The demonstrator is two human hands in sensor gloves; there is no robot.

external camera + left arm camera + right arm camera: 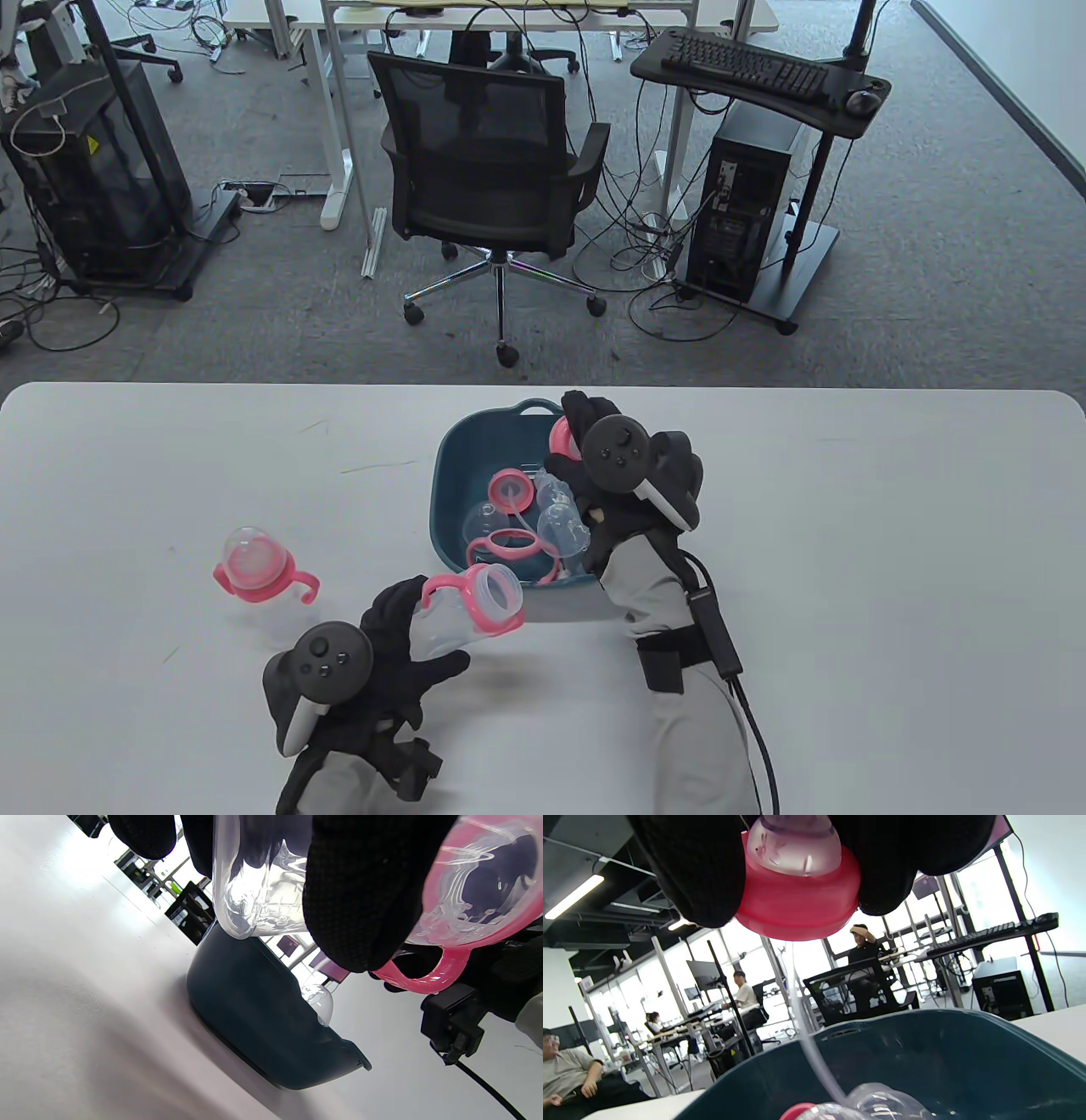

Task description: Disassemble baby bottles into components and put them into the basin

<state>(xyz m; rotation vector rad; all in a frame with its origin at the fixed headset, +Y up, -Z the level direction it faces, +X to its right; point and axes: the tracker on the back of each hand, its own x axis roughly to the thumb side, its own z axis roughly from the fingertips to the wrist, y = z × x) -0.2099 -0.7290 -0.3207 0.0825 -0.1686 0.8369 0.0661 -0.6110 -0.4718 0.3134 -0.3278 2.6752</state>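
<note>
A: Right hand [632,475]?
B: Fingers curled round a pink screw collar with clear teat and dangling straw [797,878], over the dark teal plastic basin [462,441] at its two o'clock rim.

A: Left hand [382,662]?
B: Gripping an open clear bottle body with pink handle ring [475,598], at the basin's six o'clock.

A: Step?
B: Likely releasing the collar; handle ring next. A capped pink-handled bottle [254,573] waits at nine o'clock.

The white tabletop [848,552] carried a dark teal basin [454,484] near its middle toward the far edge, and well apart to the left stood a capped baby bottle [259,581] with pink handles.
</note>
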